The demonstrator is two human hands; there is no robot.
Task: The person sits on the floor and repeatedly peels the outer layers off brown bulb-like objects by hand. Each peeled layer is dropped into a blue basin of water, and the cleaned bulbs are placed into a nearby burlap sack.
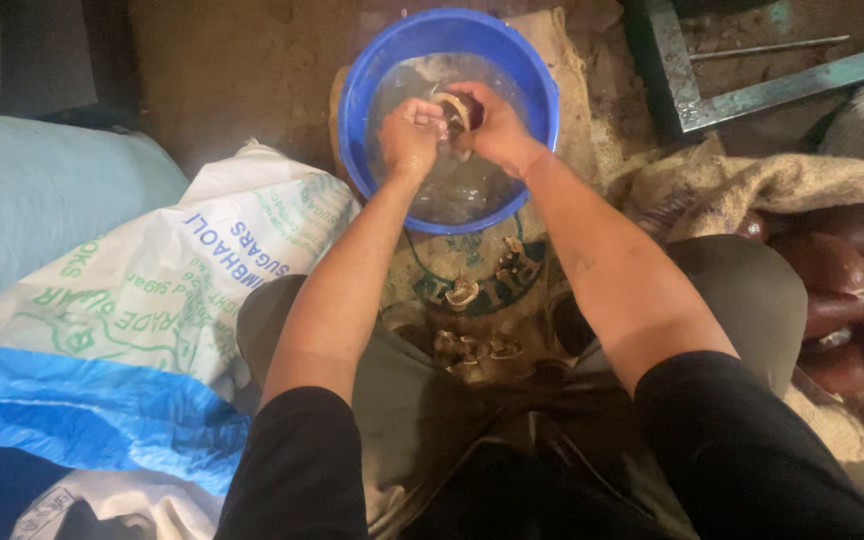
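Over the blue basin (372,60) of water on the floor, our left hand (410,135) and right hand (497,125) each pinch one brown-skinned onion (457,110) between them, peelings (477,345) lying near our knees.

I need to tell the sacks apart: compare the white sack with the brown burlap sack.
The white sack lies to the person's left, smooth woven plastic with green print; the brown burlap sack lies to the right, coarse and unprinted. The white sack looks closed, its contents hidden; the burlap sack gapes open on dark reddish-brown round pieces. Both lie slumped on the ground beside the person's knees.
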